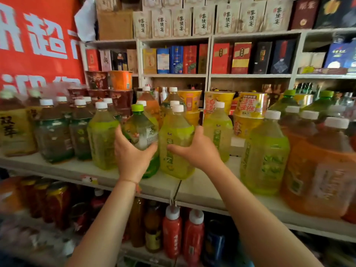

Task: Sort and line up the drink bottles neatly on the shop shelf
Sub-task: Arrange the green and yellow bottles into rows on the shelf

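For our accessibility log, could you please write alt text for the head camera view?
A person's left hand grips a green-capped bottle and the right hand grips a yellow-green bottle, side by side on a shop shelf crowded with other drink bottles.

green-capped bottle (141,132), yellow-green white-capped bottle (176,143), red banner (38,45)

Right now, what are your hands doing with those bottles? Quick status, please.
Left hand grips green-capped bottle, tilted. Right hand holds yellow-green white-capped bottle, upright on shelf. The two bottles touch; more bottles close on both sides.
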The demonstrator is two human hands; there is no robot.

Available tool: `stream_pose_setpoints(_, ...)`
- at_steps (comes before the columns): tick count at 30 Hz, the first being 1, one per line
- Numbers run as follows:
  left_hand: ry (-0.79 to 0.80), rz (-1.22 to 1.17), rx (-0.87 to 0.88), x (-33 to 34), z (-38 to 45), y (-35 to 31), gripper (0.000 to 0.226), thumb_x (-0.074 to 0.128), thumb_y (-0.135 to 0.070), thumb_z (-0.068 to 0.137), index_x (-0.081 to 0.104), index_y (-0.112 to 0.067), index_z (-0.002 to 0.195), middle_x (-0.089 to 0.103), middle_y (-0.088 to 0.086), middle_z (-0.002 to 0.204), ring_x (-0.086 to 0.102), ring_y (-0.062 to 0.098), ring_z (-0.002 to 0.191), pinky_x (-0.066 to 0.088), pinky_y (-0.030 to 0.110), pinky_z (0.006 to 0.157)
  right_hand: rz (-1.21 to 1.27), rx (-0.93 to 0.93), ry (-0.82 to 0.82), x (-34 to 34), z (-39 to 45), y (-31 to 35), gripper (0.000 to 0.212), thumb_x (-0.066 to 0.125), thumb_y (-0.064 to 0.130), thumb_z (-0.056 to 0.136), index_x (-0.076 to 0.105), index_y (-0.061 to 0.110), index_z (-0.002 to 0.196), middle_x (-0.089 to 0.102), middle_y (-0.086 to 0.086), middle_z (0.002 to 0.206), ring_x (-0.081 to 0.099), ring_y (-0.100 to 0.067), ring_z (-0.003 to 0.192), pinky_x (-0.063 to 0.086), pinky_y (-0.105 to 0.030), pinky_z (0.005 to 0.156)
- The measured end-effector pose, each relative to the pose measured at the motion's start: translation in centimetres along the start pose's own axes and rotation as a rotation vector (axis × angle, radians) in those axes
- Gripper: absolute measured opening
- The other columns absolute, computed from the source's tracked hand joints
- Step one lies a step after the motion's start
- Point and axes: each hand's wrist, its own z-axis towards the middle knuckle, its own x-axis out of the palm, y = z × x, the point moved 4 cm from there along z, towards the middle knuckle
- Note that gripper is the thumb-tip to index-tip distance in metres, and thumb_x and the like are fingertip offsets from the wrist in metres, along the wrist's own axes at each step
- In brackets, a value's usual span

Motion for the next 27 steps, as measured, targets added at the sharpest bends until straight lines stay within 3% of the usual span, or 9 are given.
stream_pose_setpoints(4, 0.041, -0.084, -0.057, -0.7, 0.4, 0.8, 0.119, 0.093, -0.045, 0.064, 0.019, -0.030, 0.156, 0.039, -0.001, 0.153, 0.039, 0.021, 0.140, 0.038, 0.051, 0.115, -0.142, 0.002, 0.089, -0.9, -0.6, 0.2, 0.094, 0.068, 0.070, 0.076, 0.025, 0.018, 0.142, 0.057, 0.000, 0.121, 0.063, -0.025, 0.107, 0.055, -0.038, 0.076)
stream_pose_setpoints(10, -0.054, -0.333, 0.079, -3.5, -2.1, -2.1, 0.100, 0.089, -0.046, 0.061, 0.035, -0.043, 0.144, 0.053, -0.010, 0.140, 0.056, 0.015, 0.126, 0.050, 0.050, 0.104, 0.104, -0.001, 0.154, -0.1, -0.8, 0.8, 0.073, 0.076, 0.049, 0.082, 0.034, 0.015, 0.130, 0.057, -0.002, 0.121, 0.063, -0.025, 0.108, 0.058, -0.041, 0.086)
stream_pose_setpoints(13, 0.035, -0.357, 0.224, -3.6, -3.2, -5.7, 0.095, 0.088, -0.036, 0.066, 0.038, -0.027, 0.147, 0.058, -0.029, 0.125, 0.063, 0.004, 0.114, 0.057, 0.034, 0.095, 0.153, -0.030, 0.217, 1.5, -0.6, 1.4, 0.070, 0.078, 0.038, 0.083, 0.036, 0.012, 0.134, 0.058, 0.000, 0.120, 0.062, -0.024, 0.109, 0.057, -0.042, 0.088)
stream_pose_setpoints(15, 0.096, -0.368, 0.261, -2.6, -4.2, -7.3, 0.090, 0.086, -0.030, 0.068, 0.039, -0.025, 0.145, 0.061, -0.021, 0.126, 0.065, 0.005, 0.111, 0.058, 0.032, 0.091, 0.076, -0.074, 0.282, 2.3, -0.3, 0.9, 0.065, 0.076, 0.027, 0.085, 0.038, 0.014, 0.137, 0.063, -0.005, 0.123, 0.064, -0.026, 0.109, 0.056, -0.043, 0.090)
stream_pose_setpoints(17, 0.169, -0.417, 0.262, -1.0, -5.0, -7.8, 0.092, 0.089, -0.034, 0.067, 0.039, -0.029, 0.145, 0.061, -0.002, 0.133, 0.065, 0.017, 0.117, 0.057, 0.046, 0.094, -0.045, -0.126, 0.258, 1.1, -0.4, -0.4, 0.051, 0.070, 0.024, 0.088, 0.049, 0.017, 0.134, 0.065, -0.005, 0.122, 0.064, -0.024, 0.107, 0.055, -0.039, 0.088)
stream_pose_setpoints(19, 0.206, -0.432, 0.257, 1.1, -5.8, -7.9, 0.098, 0.089, -0.039, 0.065, 0.036, -0.030, 0.147, 0.059, -0.001, 0.135, 0.064, 0.020, 0.120, 0.054, 0.052, 0.097, -0.032, -0.124, 0.076, -2.0, -0.9, -1.7, 0.031, 0.066, 0.022, 0.092, 0.062, 0.016, 0.122, 0.066, -0.003, 0.115, 0.062, -0.021, 0.100, 0.053, -0.035, 0.083)
stream_pose_setpoints(22, 0.267, -0.407, 0.244, 5.0, -7.2, -8.0, 0.101, 0.089, -0.044, 0.062, 0.034, -0.038, 0.147, 0.057, -0.006, 0.137, 0.060, 0.018, 0.124, 0.051, 0.051, 0.102, -0.171, -0.265, -0.603, -9.2, -3.5, -2.3, 0.016, 0.059, 0.013, 0.091, 0.065, 0.007, 0.104, 0.060, -0.009, 0.104, 0.055, -0.027, 0.096, 0.045, -0.036, 0.077)
stream_pose_setpoints(24, 0.314, -0.367, 0.229, 7.6, -7.9, -7.9, 0.104, 0.089, -0.052, 0.060, 0.032, -0.043, 0.146, 0.052, -0.009, 0.142, 0.054, 0.017, 0.130, 0.048, 0.051, 0.107, -0.318, -0.295, -0.952, -12.5, -5.2, -2.2, 0.026, 0.061, 0.009, 0.082, 0.061, 0.005, 0.108, 0.058, -0.014, 0.107, 0.052, -0.032, 0.101, 0.040, -0.040, 0.082)
stream_pose_setpoints(27, 0.339, -0.330, 0.184, 11.1, -8.4, -7.5, 0.100, 0.090, -0.052, 0.059, 0.033, -0.043, 0.141, 0.047, -0.012, 0.141, 0.047, 0.013, 0.131, 0.044, 0.050, 0.110, -0.352, -0.096, -0.827, -13.4, -5.3, -4.1, 0.059, 0.063, 0.016, 0.083, 0.043, 0.000, 0.136, 0.050, -0.022, 0.127, 0.048, -0.037, 0.117, 0.040, -0.046, 0.100)
